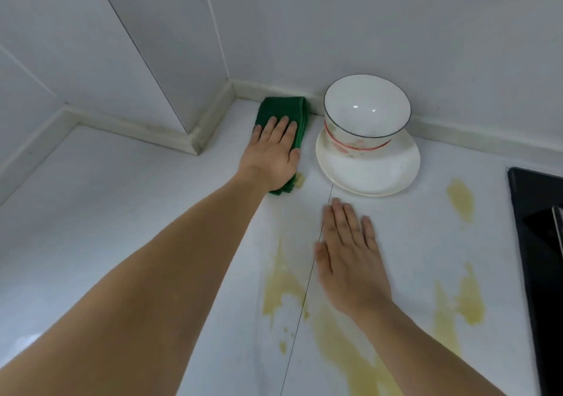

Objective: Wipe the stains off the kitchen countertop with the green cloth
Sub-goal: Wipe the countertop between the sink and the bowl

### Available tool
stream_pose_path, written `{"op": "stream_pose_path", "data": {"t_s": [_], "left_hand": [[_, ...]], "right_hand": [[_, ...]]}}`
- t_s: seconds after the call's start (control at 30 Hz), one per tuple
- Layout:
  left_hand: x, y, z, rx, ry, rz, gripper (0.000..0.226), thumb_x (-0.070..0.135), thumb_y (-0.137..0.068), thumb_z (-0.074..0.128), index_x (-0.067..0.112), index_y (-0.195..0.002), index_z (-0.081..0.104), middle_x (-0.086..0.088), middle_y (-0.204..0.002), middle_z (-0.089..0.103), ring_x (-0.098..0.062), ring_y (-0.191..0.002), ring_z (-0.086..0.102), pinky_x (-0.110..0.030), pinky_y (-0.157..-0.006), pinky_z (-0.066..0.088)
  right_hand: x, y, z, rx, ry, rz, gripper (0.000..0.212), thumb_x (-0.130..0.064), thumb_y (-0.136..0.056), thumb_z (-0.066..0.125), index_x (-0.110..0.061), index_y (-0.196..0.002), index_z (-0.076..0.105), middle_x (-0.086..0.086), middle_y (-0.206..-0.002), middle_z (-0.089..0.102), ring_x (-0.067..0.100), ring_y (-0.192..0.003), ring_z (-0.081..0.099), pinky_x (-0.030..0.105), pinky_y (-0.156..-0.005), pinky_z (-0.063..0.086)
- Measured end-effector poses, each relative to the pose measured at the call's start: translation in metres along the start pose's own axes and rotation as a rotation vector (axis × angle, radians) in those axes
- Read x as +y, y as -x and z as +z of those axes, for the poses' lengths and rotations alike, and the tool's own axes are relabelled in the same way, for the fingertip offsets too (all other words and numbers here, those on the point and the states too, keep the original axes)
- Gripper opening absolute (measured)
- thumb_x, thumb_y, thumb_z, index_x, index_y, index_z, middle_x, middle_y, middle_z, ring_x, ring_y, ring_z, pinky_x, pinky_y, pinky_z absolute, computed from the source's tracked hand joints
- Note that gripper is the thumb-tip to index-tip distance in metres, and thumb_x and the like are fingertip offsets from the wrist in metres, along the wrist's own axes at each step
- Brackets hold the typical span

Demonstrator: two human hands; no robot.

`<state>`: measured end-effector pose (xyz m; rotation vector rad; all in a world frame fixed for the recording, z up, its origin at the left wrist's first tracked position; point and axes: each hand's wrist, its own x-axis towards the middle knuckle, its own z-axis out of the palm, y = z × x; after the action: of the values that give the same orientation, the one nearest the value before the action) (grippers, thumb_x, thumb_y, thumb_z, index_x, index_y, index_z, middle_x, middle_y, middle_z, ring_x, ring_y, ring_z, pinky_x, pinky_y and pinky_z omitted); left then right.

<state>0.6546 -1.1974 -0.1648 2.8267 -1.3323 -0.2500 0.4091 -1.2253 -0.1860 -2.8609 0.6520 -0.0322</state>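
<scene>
Spreading across the white desk point(152, 213) below tiled walls, yellow stains point(281, 286) remain; left hand point(269, 152) lies flat, grip open, fingers straight, on the green cloth point(281, 107) near the back corner beside a bowl point(367, 112) on a plate point(374, 173); right hand point(350, 252) flat, open, holding nothing.

I note a white bowl point(367, 112) with a dark rim standing on a white plate point(368, 170). Right of the plate, a black cooktop point(539, 243). Behind the plate, tiled wall point(335, 24).
</scene>
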Motion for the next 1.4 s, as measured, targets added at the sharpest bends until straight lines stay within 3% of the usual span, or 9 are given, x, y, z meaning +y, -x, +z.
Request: {"op": "stream_pose_path", "data": {"t_s": [0.2,0.33,0.6,0.7,0.93,1.13,1.3,1.4], "left_hand": [[0.016,0.154,0.017,-0.050,0.043,0.068,0.064,0.046,-0.101,0.009,0.020,-0.159,-0.002,0.000,-0.166,-0.006,-0.019,-0.152,-0.013,-0.042,-0.123,-0.006],[0.011,0.125,0.016,-0.016,0.007,0.068,0.065,0.048,-0.101,0.012,0.023,-0.159,-0.003,0.001,-0.166,-0.006,-0.018,-0.152,-0.013,-0.042,-0.124,-0.005],[0.014,0.002,0.007,0.025,-0.024,0.038,0.063,0.045,-0.101,0.015,0.023,-0.159,0.002,0.000,-0.167,0.000,-0.021,-0.153,-0.005,-0.043,-0.124,-0.001],[0.023,0.027,0.007,0.006,0.014,0.039,0.062,0.041,-0.101,0.017,0.022,-0.159,0.005,0.000,-0.167,0.001,-0.021,-0.153,-0.005,-0.043,-0.124,-0.002],[0.026,0.191,0.023,-0.057,0.017,0.250,0.062,0.044,-0.101,0.014,0.024,-0.159,0.003,0.003,-0.166,0.000,-0.019,-0.152,-0.011,-0.044,-0.124,-0.003],[0.020,0.157,0.018,-0.055,-0.058,0.313,0.065,0.049,-0.098,0.012,0.027,-0.159,-0.001,0.004,-0.166,-0.003,-0.017,-0.152,-0.011,-0.043,-0.124,-0.003],[0.020,0.108,0.016,-0.018,-0.080,0.308,0.065,0.049,-0.098,0.013,0.028,-0.159,0.006,0.003,-0.166,0.004,-0.018,-0.153,-0.004,-0.042,-0.124,-0.001],[0.027,0.120,0.018,-0.011,-0.039,0.248,0.065,0.047,-0.098,0.013,0.026,-0.159,0.005,0.003,-0.167,0.003,-0.018,-0.153,-0.005,-0.041,-0.124,-0.002]], "right_hand": [[-0.004,0.000,-0.004,0.031,0.042,0.069,0.063,-0.036,-0.098,0.014,-0.003,-0.152,0.012,0.013,-0.161,0.006,0.022,-0.150,0.001,0.044,-0.120,0.006],[-0.004,0.000,-0.003,0.035,0.036,0.058,0.062,-0.036,-0.099,0.013,-0.003,-0.153,0.010,0.013,-0.162,0.003,0.023,-0.150,-0.003,0.045,-0.120,0.008],[-0.003,-0.002,-0.001,0.016,-0.014,0.058,0.064,-0.039,-0.096,0.004,-0.009,-0.153,-0.002,0.006,-0.161,-0.010,0.018,-0.148,-0.015,0.041,-0.119,-0.002],[-0.001,-0.002,-0.004,-0.026,-0.017,0.059,0.065,-0.040,-0.095,0.000,-0.011,-0.153,-0.008,0.004,-0.160,-0.016,0.015,-0.146,-0.021,0.040,-0.121,-0.006],[-0.005,0.000,-0.009,0.007,-0.039,0.089,0.069,-0.035,-0.091,0.001,-0.009,-0.154,0.011,0.005,-0.163,0.002,0.015,-0.149,-0.005,0.037,-0.122,-0.002],[-0.005,0.000,-0.007,0.050,-0.028,0.086,0.064,-0.030,-0.094,0.012,-0.005,-0.152,0.020,0.009,-0.161,0.015,0.020,-0.149,0.006,0.041,-0.122,0.008],[-0.003,0.001,-0.005,0.036,-0.008,0.077,0.065,-0.031,-0.093,0.010,-0.007,-0.154,0.013,0.007,-0.162,0.007,0.019,-0.150,0.001,0.039,-0.122,0.003],[-0.003,0.000,-0.008,0.027,-0.022,0.075,0.065,-0.032,-0.093,0.011,-0.009,-0.154,0.012,0.006,-0.163,0.005,0.017,-0.150,-0.001,0.037,-0.122,-0.001]]}}
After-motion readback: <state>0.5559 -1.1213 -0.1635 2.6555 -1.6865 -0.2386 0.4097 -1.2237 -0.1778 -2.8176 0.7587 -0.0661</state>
